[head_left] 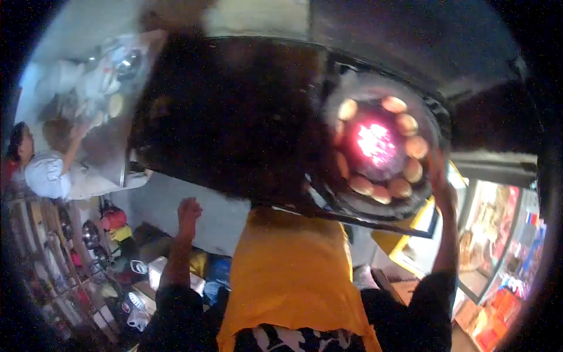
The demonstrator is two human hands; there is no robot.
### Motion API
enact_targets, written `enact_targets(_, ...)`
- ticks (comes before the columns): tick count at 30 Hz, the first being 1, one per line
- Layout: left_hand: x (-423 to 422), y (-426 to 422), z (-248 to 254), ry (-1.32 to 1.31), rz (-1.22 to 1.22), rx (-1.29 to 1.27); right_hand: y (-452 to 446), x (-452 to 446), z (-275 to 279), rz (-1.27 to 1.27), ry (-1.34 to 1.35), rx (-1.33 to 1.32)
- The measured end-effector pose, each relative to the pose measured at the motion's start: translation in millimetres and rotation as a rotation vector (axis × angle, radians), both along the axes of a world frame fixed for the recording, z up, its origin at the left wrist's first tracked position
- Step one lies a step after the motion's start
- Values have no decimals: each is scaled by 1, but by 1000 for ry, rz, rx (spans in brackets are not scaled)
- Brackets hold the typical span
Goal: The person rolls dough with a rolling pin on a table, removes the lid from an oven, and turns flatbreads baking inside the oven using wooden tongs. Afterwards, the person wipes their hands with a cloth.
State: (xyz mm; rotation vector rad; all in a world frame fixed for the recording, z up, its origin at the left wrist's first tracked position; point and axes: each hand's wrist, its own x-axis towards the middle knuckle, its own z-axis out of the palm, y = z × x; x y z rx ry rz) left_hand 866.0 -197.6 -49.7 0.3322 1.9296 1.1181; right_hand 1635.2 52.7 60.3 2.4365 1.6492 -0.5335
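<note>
My left hand (pixel 189 211) is raised left of the orange cloth (pixel 287 264) on my front, its fingers curled together. Whether anything small is in it cannot be made out. My right hand (pixel 441 179) is at the right edge of a round oven opening (pixel 375 205), its fingers dark and blurred. Inside the opening, several round pale-brown pieces (pixel 416 147) form a ring around bright pink-white glowing coals (pixel 376 143). My right hand is nearest the pieces on the right side of the ring.
A dark counter surface (pixel 234 117) stretches left of the opening. At the far left another person (pixel 47 173) reaches over a pale worktop (pixel 105 183). Shelves with goods (pixel 64 264) stand lower left, and a lit display case (pixel 487 229) is at the right.
</note>
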Motion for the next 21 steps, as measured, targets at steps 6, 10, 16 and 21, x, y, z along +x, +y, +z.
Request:
enact_targets(6,-223,179,-10,518,-114,25,-244,-35,-52,-146,-227,573)
enact_targets(10,-262,268,3,1108,-485,-6,-436,-69,-65,359,-1285,76)
enact_targets(16,-224,330,48,310,-808,-2,-475,-260,-39,-25,-106,-404)
enact_targets(21,-237,343,-7,298,-621,-9,-462,-293,-71,-256,89,-645)
